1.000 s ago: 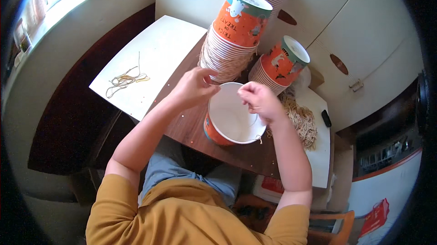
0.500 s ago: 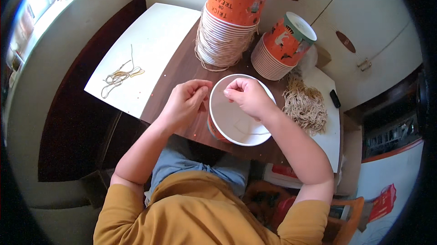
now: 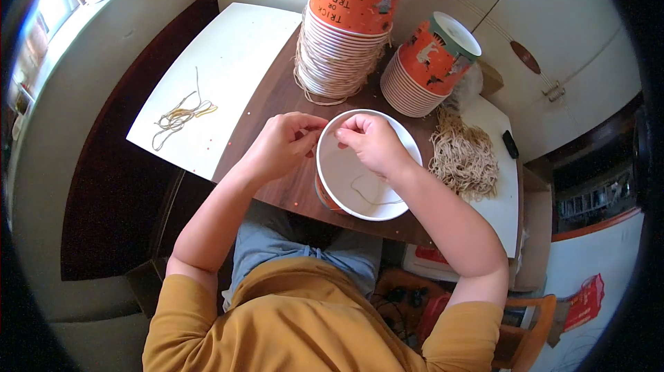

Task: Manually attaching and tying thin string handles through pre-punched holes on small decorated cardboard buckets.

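Observation:
An open paper bucket (image 3: 339, 185) stands at the table's front edge, its white inside facing me. A thin pale cord (image 3: 377, 203) lies in a loose loop inside it and runs under my right wrist. My right hand (image 3: 373, 144) reaches over the opening, thumb and forefinger pinched near the inner left wall; the cord seems to lead to this pinch, though the fingertips hide its end. Outside the left rim is my left hand (image 3: 287, 144), its fingers bent together with the fingertips against the bucket. What they hold there is hidden.
Behind the bucket rises a tall stack of upturned orange and green buckets (image 3: 349, 19) wound with cords. A shorter stack (image 3: 429, 68) stands to its right. A heap of beige cords (image 3: 467, 157) lies at the right, beside a small black object (image 3: 510, 144). Several loose cords (image 3: 181, 117) lie at the left.
My right hand has shifted slightly left toward the bucket's inner wall, and my left fingertips have come closer to the rim. The cord loop inside shows more widely.

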Motion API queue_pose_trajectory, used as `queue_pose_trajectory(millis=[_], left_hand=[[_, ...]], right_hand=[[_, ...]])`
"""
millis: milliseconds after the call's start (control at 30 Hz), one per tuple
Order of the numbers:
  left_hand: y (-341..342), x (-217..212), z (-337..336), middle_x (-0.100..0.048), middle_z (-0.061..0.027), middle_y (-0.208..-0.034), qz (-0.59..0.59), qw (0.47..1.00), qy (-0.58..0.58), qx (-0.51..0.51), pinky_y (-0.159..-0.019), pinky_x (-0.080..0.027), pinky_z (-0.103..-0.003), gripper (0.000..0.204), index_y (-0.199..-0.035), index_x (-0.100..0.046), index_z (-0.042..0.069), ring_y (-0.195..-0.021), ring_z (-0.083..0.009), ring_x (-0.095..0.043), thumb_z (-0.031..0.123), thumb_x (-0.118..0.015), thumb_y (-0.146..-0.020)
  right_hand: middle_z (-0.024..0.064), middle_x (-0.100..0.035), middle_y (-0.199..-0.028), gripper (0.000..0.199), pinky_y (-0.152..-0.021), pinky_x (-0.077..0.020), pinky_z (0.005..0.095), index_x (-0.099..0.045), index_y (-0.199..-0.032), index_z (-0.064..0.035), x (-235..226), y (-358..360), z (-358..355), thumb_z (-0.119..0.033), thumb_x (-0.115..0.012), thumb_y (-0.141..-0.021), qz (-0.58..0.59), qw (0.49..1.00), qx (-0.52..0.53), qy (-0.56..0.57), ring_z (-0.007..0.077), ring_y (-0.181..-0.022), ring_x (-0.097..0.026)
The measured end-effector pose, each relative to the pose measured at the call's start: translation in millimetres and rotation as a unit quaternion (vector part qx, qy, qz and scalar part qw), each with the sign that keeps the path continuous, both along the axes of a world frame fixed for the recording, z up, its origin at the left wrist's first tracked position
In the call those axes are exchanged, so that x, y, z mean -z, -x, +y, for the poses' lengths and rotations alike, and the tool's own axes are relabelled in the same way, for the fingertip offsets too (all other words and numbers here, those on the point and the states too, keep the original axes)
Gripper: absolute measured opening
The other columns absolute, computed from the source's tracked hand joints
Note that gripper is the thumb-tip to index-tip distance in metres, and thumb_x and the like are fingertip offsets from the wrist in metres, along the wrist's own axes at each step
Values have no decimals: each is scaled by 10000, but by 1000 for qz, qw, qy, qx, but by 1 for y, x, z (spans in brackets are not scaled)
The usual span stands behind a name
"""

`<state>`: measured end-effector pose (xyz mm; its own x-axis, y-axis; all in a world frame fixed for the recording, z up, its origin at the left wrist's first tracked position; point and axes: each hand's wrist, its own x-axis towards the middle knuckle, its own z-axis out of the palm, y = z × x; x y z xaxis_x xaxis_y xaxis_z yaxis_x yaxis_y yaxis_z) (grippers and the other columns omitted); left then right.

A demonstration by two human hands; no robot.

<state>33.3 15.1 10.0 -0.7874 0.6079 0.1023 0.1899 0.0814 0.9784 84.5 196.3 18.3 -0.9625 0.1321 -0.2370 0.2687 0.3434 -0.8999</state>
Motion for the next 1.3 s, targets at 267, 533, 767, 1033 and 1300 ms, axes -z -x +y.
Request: queue_pose_trajectory(millis=[267, 533, 767, 1033, 1300], left_hand=[[2, -7, 0, -666, -82, -754, 4, 998, 55, 15, -625, -512, -250, 214, -1043, -659, -58, -669, -100, -612, 52, -561, -887], [-23, -5, -9, -653, -104, -763, -35, 999, 27, -17, -618, -502, -256, 215, -1024, -656, -56, -654, -119, -622, 80, -591, -872], [-33, -35, -20, -542, -61, -771, 144, 988, 53, -10, -559, -419, -248, 176, -1020, -666, -19, -657, -92, -518, 91, -622, -890], [-36, -40, -13, -567, -101, -770, 171, 982, 60, 59, -574, -458, -316, 206, -945, -686, -10, -634, -201, -588, 177, -655, -866], [-44, -48, -14, -548, -50, -719, 143, 988, 55, 5, -547, -420, -256, 83, -831, -710, 6, -630, -110, -528, 73, -720, -783]], right_hand=[[15, -638, -805, 115, -689, -463, 237, -639, -861, -32, -1, -1, -5, -136, -615, -903, -10, 1000, 8, 17, 74, -736, -562], [-7, -606, -769, 116, -663, -448, 229, -641, -854, -20, -19, -9, -2, -129, -623, -888, -33, 998, -51, 2, 63, -704, -532], [-34, -594, -767, 109, -661, -442, 213, -640, -867, -15, -50, -42, 2, -122, -639, -885, 64, 995, -64, -34, 39, -715, -515], [30, -643, -745, 102, -615, -466, 232, -644, -890, 0, -47, -57, -12, -100, -637, -874, 178, 980, -65, -66, 58, -667, -554], [28, -598, -619, 80, -542, -449, 264, -651, -868, -19, -49, -61, -16, -98, -647, -858, 141, 986, -53, -71, 71, -585, -553]])
